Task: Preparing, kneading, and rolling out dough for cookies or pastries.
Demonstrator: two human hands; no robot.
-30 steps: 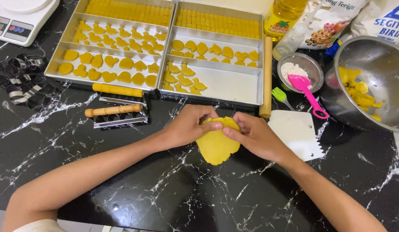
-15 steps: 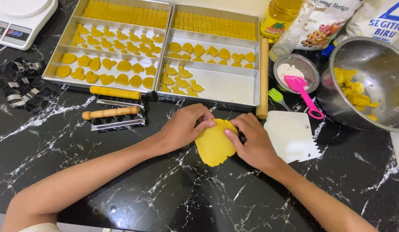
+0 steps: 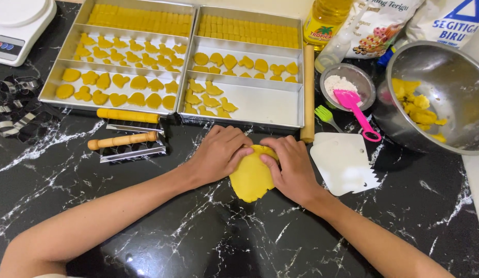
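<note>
While both palms press down at the centre of the frame, the left hand (image 3: 219, 154) lies flat with its fingers spread over the upper left edge of a flattened piece of yellow dough (image 3: 251, 177), and the right hand (image 3: 291, 167) covers its upper right edge, fingertips of the two hands nearly meeting on top; neither hand grips it, both simply bear on it. The dough rests on the black marble-patterned counter (image 3: 198, 231) (its lower half shows bare below the hands). Just right of it lies a white plastic scraper (image 3: 342, 164), and left of it two wooden-handled cutters (image 3: 123, 140). Across the upper frame sit two metal trays (image 3: 270, 105) holding cut yellow shapes, with a wooden rolling pin (image 3: 307, 92) beside them. At the upper right stand a steel bowl (image 3: 445, 98) with dough scraps, a small flour bowl (image 3: 347, 82) and a pink spatula (image 3: 358, 105).
</note>
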